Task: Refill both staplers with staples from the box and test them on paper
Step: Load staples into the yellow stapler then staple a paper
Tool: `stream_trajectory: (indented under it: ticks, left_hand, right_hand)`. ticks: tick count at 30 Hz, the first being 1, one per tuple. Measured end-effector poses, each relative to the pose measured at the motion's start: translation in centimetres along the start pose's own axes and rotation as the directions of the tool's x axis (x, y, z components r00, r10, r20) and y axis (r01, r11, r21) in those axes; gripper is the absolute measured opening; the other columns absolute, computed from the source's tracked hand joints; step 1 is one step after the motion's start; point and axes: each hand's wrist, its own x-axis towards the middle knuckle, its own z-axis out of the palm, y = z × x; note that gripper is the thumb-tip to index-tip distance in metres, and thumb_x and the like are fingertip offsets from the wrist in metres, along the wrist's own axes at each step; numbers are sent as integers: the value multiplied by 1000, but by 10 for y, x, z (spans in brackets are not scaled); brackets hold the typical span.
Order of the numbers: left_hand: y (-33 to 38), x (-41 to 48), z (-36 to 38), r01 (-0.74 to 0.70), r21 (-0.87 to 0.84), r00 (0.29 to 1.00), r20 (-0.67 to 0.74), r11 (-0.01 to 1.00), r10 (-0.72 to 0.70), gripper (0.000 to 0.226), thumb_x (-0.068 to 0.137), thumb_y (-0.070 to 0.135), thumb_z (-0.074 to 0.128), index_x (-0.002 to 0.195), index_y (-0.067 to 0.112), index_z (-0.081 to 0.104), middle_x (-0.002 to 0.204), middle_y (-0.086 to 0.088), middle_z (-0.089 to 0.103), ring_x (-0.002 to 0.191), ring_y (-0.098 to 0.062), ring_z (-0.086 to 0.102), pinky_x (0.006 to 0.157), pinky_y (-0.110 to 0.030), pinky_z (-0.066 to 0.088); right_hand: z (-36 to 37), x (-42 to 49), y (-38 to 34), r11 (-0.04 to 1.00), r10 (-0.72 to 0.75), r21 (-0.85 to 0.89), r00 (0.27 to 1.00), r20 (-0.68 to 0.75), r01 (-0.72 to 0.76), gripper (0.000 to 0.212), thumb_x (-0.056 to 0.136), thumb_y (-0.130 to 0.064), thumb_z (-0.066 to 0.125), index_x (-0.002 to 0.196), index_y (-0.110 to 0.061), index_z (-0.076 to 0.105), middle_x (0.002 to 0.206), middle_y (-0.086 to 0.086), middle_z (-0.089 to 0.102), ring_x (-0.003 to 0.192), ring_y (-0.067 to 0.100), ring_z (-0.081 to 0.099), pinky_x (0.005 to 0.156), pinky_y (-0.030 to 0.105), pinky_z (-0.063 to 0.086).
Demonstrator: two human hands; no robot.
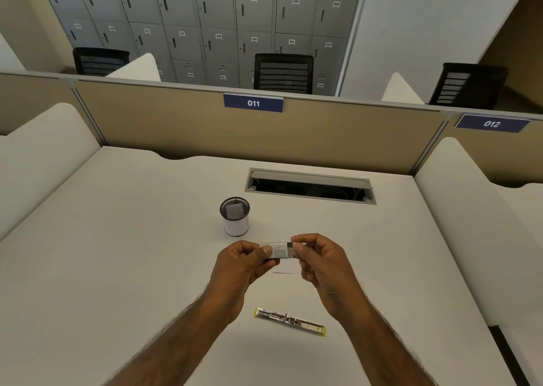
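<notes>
Both forearms come in from the bottom edge and angle toward each other, so the hands meet out in front over the middle of the desk (117,238), lifted off the surface. The left hand (244,265) has its fingers curled with the thumb pressed on the left end of the little staple box (277,250). The right hand (320,265) pinches the other end between thumb and curled fingers. So both hands are gripping the same box, which is held level between them with the printed label facing up. Can't really tell if the box is slid open or not, it's too small.

The stapler (289,321) is lying on the desk nearer than the hands, between the two wrists. It's swung open flat, with the metal channel showing and yellow bits at both ends. Nothing's touching it.

Just past the left hand there's a mesh pen cup (235,216) standing upright. Further out beyond the right hand is an open cable hatch (310,186) set into the desk. Behind that is a tan partition (176,127) with an 011 sign (253,103), and a 012 sign (492,124) off to the right. Grey numbered lockers (205,18) and black office chairs (283,72) are at the back.
</notes>
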Motion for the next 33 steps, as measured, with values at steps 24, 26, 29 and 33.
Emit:
stream_trajectory:
  ticks: [24, 26, 29, 33]
  left_hand:
    - [-6, 4, 5, -7, 19, 1000, -22, 1000, 8, 26, 87, 5, 72, 107, -2, 57, 103, -21, 75, 91, -36, 76, 88, -38, 61]
    - [-6, 5, 6, -6, 23, 1000, -27, 1000, 7, 26, 87, 5, 72, 108, -1, 57, 104, -21, 75, 91, -36, 76, 89, -39, 60]
    - [-4, 8, 5, -7, 23, 999, -42, 1000, 8, 32, 87, 5, 73, 113, -3, 56, 102, -20, 75, 90, -36, 76, 85, -36, 62]
    - [-5, 9, 1, -17, 43, 998, -57, 999, 20, 30, 86, 4, 73, 111, -4, 58, 97, -19, 77, 88, -34, 76, 80, -33, 63]
  right_hand:
    - [16, -1, 15, 990, -96, -128, 964, -248, 66, 6, 89, -21, 68, 84, -18, 70, 74, 0, 67, 62, 12, 52, 56, 24, 45]
    - [18, -3, 19, 985, -105, -158, 959, -264, 64, 6, 90, -24, 67, 86, -21, 70, 81, -1, 70, 68, 11, 56, 62, 22, 48]
    - [18, -4, 19, 983, -107, -172, 963, -246, 65, 6, 90, -25, 67, 87, -23, 72, 83, -3, 71, 69, 10, 56, 63, 22, 47]
    - [13, -6, 12, 962, -127, -258, 979, -159, 83, 7, 82, -23, 76, 87, -24, 71, 86, -9, 72, 73, 8, 64, 64, 16, 49]
